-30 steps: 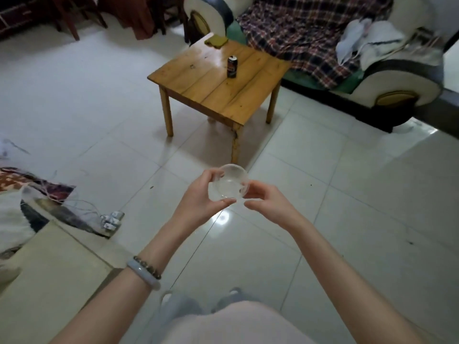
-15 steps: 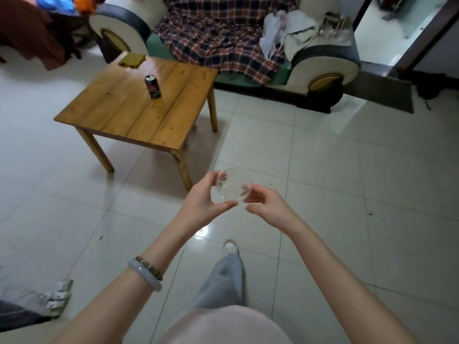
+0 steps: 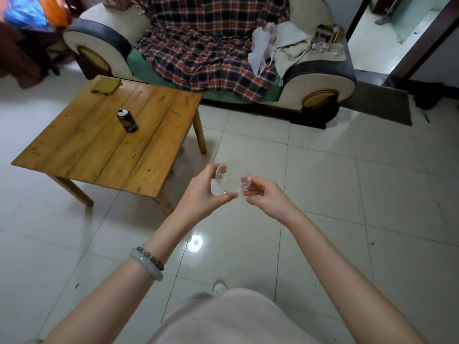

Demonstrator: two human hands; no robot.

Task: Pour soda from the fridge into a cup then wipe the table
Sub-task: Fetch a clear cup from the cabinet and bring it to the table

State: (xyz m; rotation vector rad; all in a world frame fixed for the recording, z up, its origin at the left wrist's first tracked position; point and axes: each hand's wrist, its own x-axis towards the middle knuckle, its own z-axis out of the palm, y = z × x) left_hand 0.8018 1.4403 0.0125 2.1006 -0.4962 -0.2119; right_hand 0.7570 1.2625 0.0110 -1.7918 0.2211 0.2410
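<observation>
I hold a clear, empty glass cup [image 3: 233, 178] in front of me, above the tiled floor. My left hand [image 3: 202, 194] grips its left side and my right hand [image 3: 267, 197] pinches its right rim. A dark soda can [image 3: 127, 120] stands upright near the middle of the low wooden table [image 3: 104, 150], to the left of my hands. A folded yellow-green cloth [image 3: 105, 85] lies on the table's far corner.
A sofa [image 3: 211, 58] with a plaid blanket and white clothes stands behind the table. A doorway [image 3: 397, 33] with a dark mat [image 3: 377, 103] is at the upper right. Glossy white floor tiles [image 3: 323, 170] lie to the right of the table.
My view has swung right and closer to the table, which now lies at the left. Both hands keep the same grip on the cup. The can has not moved on the table.
</observation>
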